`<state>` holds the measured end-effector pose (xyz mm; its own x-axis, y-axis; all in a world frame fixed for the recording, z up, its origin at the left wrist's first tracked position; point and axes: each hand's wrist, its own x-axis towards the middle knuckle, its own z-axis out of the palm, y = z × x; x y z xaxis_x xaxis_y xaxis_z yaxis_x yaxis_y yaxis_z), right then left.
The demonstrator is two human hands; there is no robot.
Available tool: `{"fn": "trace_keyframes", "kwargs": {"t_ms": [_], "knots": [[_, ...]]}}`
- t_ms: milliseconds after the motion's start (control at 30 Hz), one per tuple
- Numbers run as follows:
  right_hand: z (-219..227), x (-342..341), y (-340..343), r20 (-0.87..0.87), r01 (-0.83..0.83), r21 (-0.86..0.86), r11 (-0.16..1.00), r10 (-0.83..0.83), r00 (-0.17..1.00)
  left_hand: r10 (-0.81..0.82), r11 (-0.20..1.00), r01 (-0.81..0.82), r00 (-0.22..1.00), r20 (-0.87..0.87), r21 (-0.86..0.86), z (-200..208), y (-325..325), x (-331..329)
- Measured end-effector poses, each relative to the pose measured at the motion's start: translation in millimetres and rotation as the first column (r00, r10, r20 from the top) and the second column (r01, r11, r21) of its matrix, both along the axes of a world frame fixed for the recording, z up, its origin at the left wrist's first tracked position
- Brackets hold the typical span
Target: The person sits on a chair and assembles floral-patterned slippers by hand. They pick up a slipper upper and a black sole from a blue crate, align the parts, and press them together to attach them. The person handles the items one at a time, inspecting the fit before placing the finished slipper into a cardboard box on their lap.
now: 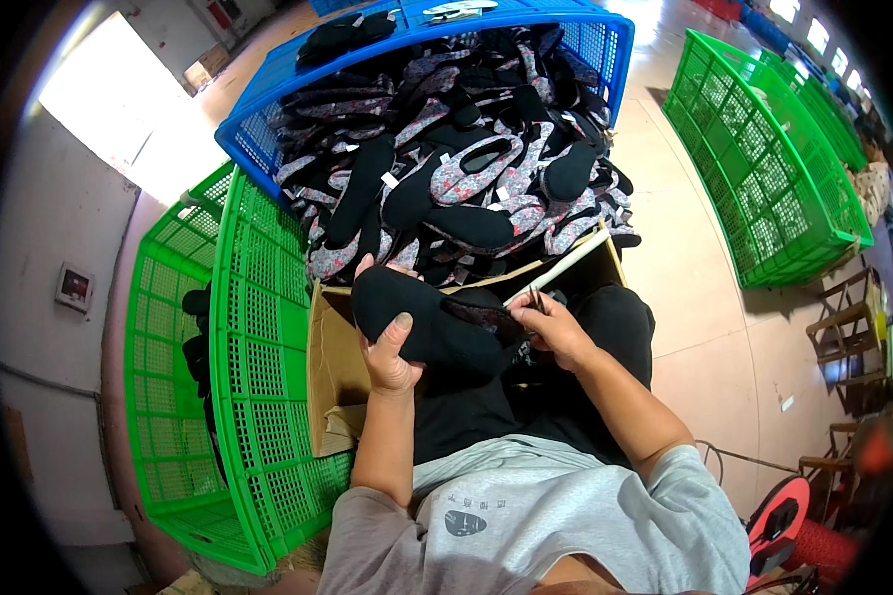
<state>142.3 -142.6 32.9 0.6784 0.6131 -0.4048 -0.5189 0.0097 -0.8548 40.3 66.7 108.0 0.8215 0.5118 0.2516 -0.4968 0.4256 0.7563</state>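
Note:
A black slipper [456, 345] is held over my lap, its sole side toward the left and its opening with a patterned lining toward the right. My left hand [392, 359] is closed around it, thumb pressed on the black fabric and fingertips showing behind. Close to the slipper's opening, my right hand [560, 332] grips what looks like small dark snips [534, 297], tips pointing up. Whether the blades touch the slipper cannot be made out. Beyond my hands, a heap of black slippers with grey-and-red floral patterning [476, 169] fills a blue crate [258, 109].
An open cardboard box [332, 372] lies below my hands, with a white rod [566, 263] across its far right edge. Green crates [253, 397] stand close at my left, one with black items. Another green crate [764, 159] and wooden stools [848, 327] are at the right.

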Motion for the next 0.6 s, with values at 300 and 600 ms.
{"fn": "trace_keyframes", "kwargs": {"t_ms": [300,600], "knots": [[-12,1,3,-0.102,-0.003,-0.079,0.997,-0.005,0.995,0.076,0.996,-0.081,0.986,0.145,0.025,9,-11,-6],[-13,4,1,-0.257,-0.012,0.073,0.997,0.03,0.966,0.199,0.98,-0.198,0.968,0.151,-0.023,0,-18,1]]}}
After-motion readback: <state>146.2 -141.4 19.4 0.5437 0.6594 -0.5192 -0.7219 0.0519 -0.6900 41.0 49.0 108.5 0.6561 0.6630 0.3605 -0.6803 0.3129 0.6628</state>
